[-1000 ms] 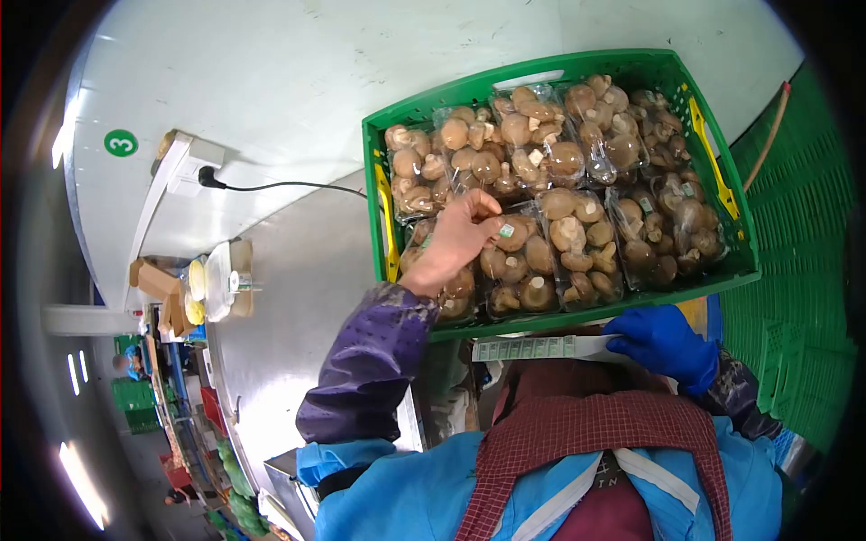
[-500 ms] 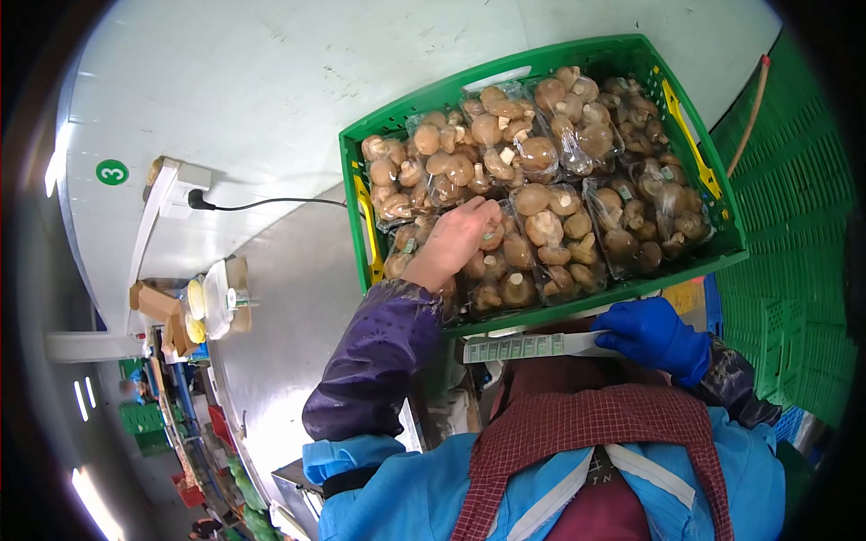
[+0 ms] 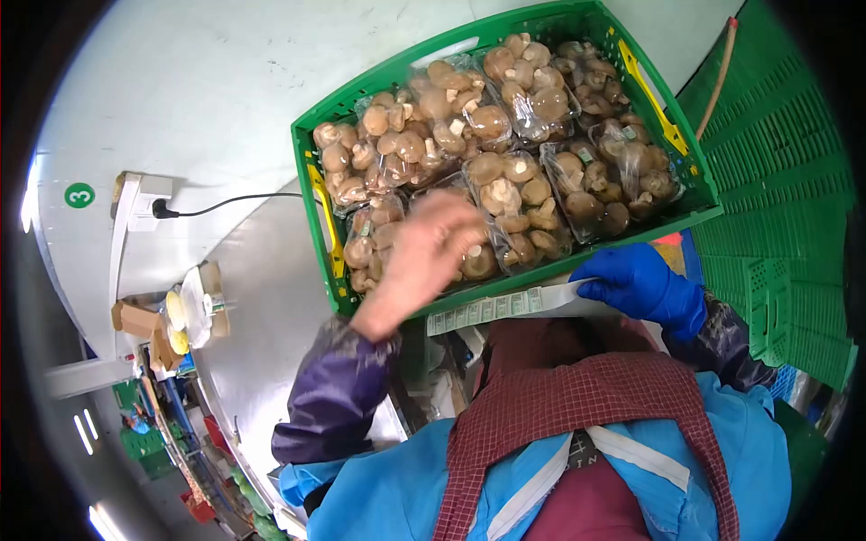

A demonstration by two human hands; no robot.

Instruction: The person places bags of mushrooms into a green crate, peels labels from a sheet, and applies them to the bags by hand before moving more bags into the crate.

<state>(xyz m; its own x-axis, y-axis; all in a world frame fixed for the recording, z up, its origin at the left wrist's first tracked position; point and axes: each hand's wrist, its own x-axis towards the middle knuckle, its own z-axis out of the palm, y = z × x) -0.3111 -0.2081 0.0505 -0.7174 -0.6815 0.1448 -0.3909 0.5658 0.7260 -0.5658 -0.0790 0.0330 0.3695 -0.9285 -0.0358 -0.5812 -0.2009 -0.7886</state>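
My left hand [image 3: 433, 248], bare, is over the front row of film-wrapped mushroom packs in a green crate [image 3: 505, 281]. Motion smears its fingers, so their grip cannot be made out; part of the pack beneath is hidden. Beside it lies another mushroom pack [image 3: 519, 203]. In a blue glove, my right hand [image 3: 631, 284] is closed on the end of a pale strip of labels [image 3: 487, 309], which stretches leftward along the crate's near edge.
Green slatted crates [image 3: 776, 207] stand at the right. A black cable [image 3: 239, 200] runs from a wall socket to behind the crate. Left of the crate is a metal surface [image 3: 262, 307], with an open cardboard box [image 3: 144, 325] beyond it.
The whole view has shifted, putting the crate further left and higher. My left hand has moved slightly toward the crate's near side and is now blurred. My right hand still holds the strip.
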